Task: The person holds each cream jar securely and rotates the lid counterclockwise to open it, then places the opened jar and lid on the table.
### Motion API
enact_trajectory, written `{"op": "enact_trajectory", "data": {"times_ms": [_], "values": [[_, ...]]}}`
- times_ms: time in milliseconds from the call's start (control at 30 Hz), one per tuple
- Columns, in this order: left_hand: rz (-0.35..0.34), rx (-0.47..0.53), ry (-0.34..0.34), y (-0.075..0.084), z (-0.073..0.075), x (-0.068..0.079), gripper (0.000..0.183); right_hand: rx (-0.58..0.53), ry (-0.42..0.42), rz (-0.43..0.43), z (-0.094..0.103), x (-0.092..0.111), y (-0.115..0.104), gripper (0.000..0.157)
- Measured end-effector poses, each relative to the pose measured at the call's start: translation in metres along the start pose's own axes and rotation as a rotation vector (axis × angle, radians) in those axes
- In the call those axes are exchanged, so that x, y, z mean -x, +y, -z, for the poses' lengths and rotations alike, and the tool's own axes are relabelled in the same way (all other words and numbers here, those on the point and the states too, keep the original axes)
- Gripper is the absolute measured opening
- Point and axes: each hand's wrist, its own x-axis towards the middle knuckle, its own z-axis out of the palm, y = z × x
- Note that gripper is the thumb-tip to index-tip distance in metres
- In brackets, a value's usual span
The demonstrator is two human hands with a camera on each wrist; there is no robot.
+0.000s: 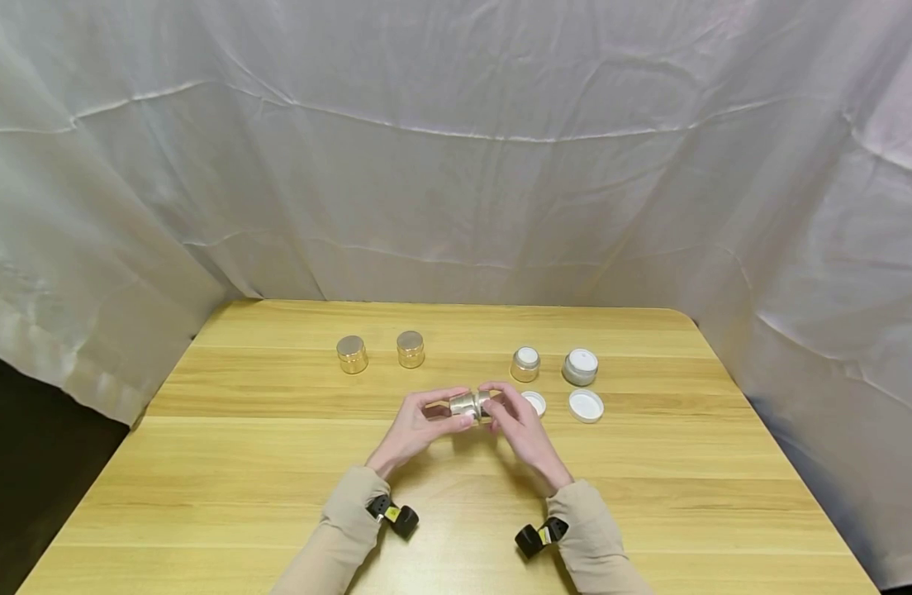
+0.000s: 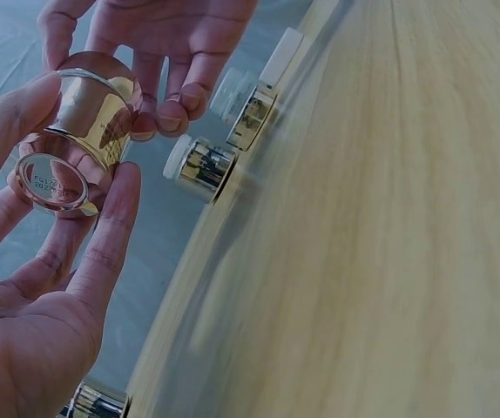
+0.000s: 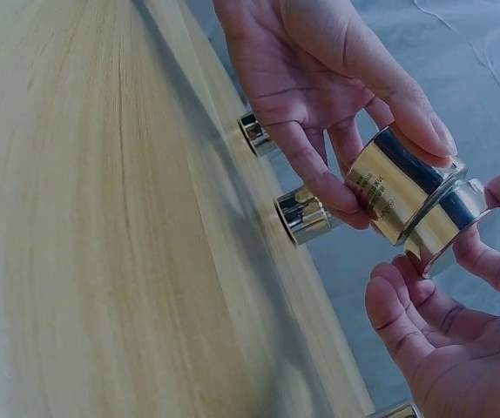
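Above the tabletop (image 1: pixel 203 463), the left hand (image 1: pixel 416 427) grips a gold jar (image 3: pixel 391 187) held sideways; the right hand (image 1: pixel 523 430) pinches its lid (image 3: pixel 444 228), which touches the jar. Gold-topped jars (image 1: pixel 410 350) stand leftward, white-topped jars (image 1: pixel 525 364) rightward.

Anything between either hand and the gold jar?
Nothing visible: the left hand and right hand grip opposite ends of the gold jar. The nearest white lid lies on the table just beyond the right hand, not between either hand and the jar.
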Motion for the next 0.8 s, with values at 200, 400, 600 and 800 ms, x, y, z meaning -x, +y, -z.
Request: {"op": "enact_trajectory", "data": {"times_ms": [200,400,600,800], "values": [[-0.011,0.017,0.000,-0.0003,-0.0007,0.0001,0.054,-0.031,-0.006,0.024,0.0000,-0.0003,0.0008,0.028],[-0.012,0.039,0.015,-0.0005,-0.0011,0.0000,0.053,-0.070,0.014,0.048,-0.0011,-0.0012,0.0031,0.027],[-0.004,0.051,0.041,-0.0002,-0.0017,-0.0002,0.052,-0.100,0.064,0.044,-0.0033,-0.0017,0.0033,0.030],[-0.001,0.090,0.060,0.0004,-0.0016,-0.0004,0.053,-0.151,0.102,0.018,-0.0049,-0.0018,0.0040,0.031]]}}
